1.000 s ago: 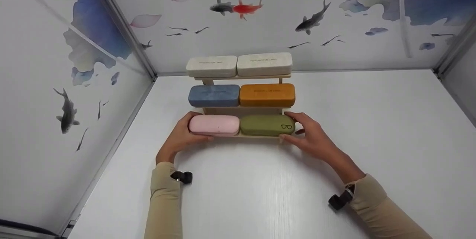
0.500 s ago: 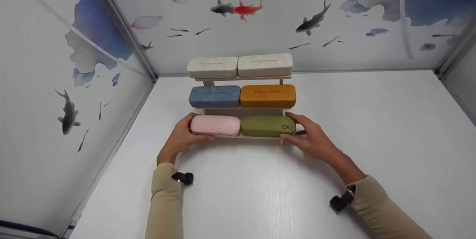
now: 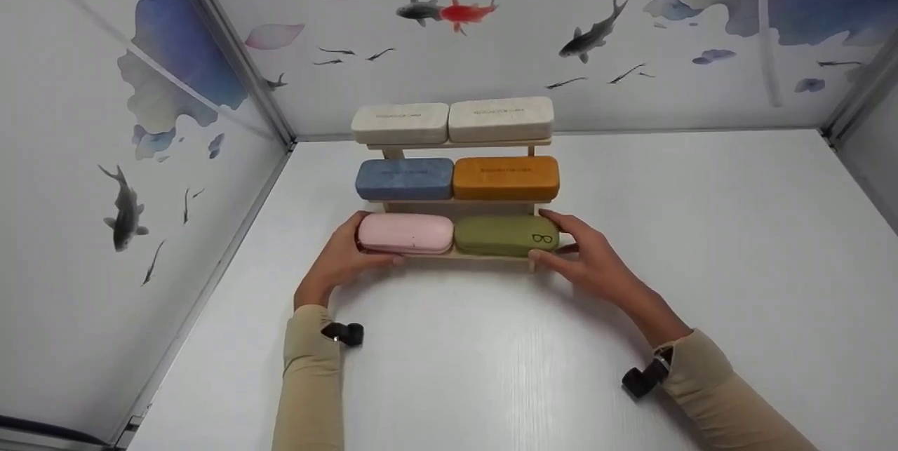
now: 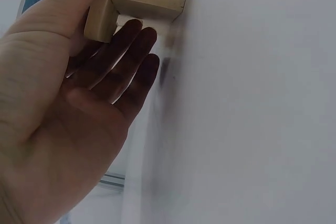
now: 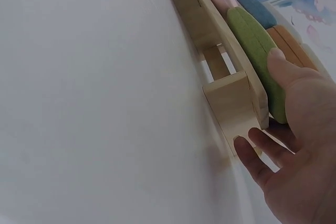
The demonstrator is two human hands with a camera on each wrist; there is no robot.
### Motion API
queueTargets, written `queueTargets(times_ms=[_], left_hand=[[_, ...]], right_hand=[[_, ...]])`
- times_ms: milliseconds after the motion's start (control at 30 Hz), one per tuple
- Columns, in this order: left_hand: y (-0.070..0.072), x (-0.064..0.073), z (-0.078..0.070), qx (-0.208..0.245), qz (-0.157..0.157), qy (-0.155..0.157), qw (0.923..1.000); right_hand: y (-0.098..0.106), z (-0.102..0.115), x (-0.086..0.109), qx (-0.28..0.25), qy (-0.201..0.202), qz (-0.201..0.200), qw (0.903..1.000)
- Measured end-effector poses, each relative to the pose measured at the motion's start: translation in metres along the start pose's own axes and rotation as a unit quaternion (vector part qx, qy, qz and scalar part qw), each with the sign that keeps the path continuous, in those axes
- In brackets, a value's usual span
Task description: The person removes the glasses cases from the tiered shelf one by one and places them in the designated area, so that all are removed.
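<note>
A pink glasses case (image 3: 405, 233) and a green glasses case (image 3: 497, 235) lie end to end on the lowest shelf of a wooden rack (image 3: 466, 258). My left hand (image 3: 342, 254) wraps the pink case's outer end, its thumb along the front by the shelf edge and its index finger behind. At the other end, my right hand (image 3: 593, 254) pinches the green case (image 5: 257, 45) between thumb and index finger. In both wrist views the remaining fingers spread loosely below the rack's (image 4: 147, 1) end, holding nothing.
A blue case (image 3: 405, 179) and an orange case (image 3: 506, 178) fill the middle shelf. Two white cases (image 3: 501, 120) sit on the top one. The rack stands on a white table (image 3: 449, 353), close to a back wall (image 3: 337, 93) printed with fish.
</note>
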State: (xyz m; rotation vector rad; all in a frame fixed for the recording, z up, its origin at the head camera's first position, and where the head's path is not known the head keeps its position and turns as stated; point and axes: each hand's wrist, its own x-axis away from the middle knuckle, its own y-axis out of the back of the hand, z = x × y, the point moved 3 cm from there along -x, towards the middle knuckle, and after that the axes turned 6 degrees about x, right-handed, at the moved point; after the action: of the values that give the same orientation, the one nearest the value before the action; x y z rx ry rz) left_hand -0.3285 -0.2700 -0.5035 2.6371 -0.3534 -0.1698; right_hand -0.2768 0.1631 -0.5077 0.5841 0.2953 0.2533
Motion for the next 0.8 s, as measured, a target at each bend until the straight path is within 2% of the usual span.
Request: queueTargets(times_ms=[133, 500, 800], left_hand=[[0.001, 0.000, 0.000, -0.001, 0.002, -0.007, 1.0000], [0.000, 0.001, 0.003, 0.008, 0.006, 0.008, 0.9999], [0.003, 0.000, 0.007, 0.017, -0.001, 0.008, 0.9998]], right_hand=[[0.001, 0.001, 0.000, 0.001, 0.003, -0.007, 1.0000], [0.001, -0.001, 0.001, 0.001, 0.002, -0.025, 0.9997], [0.025, -0.016, -0.002, -0.004, 0.007, -0.022, 0.9997]])
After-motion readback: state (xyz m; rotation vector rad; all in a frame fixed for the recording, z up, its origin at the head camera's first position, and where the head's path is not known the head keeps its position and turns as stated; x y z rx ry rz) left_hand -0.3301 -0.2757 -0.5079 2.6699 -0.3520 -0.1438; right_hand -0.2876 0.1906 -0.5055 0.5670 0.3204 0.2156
